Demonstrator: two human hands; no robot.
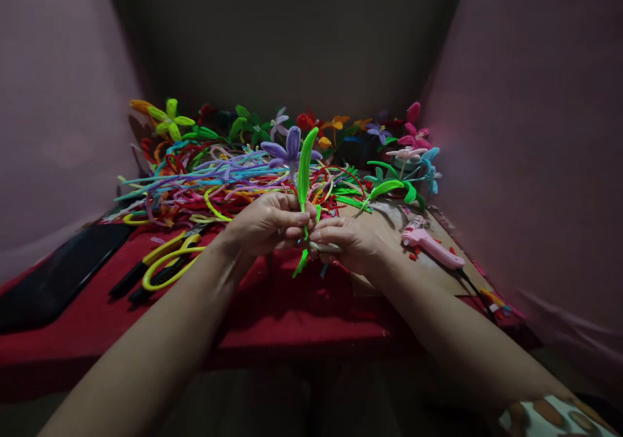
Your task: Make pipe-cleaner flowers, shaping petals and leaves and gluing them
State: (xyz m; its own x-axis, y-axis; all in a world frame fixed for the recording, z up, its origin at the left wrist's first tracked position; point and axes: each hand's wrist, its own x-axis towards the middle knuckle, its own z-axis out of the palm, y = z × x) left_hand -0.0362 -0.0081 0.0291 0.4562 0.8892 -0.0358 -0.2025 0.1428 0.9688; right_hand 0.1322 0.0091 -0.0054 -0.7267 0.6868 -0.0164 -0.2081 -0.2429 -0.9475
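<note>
Your left hand [265,223] pinches a long green pipe-cleaner leaf [305,167], your right hand [353,239] its stem [306,234], seemingly mid-fastening (steadiness needed next).

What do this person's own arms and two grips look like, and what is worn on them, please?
The left grip and right grip are bare hands without gloves. Both forearms are uncovered where visible. Near the right elbow, a pale sleeve shows brown, dark-edged patches.

This looks like a small craft workspace, shown by multicoloured fuzzy pipe cleaners [228,172] heaped mid-frame, yellow-and-black-handled tools [163,249] left of centre and a pink plastic glue gun [435,249] at right.
</note>
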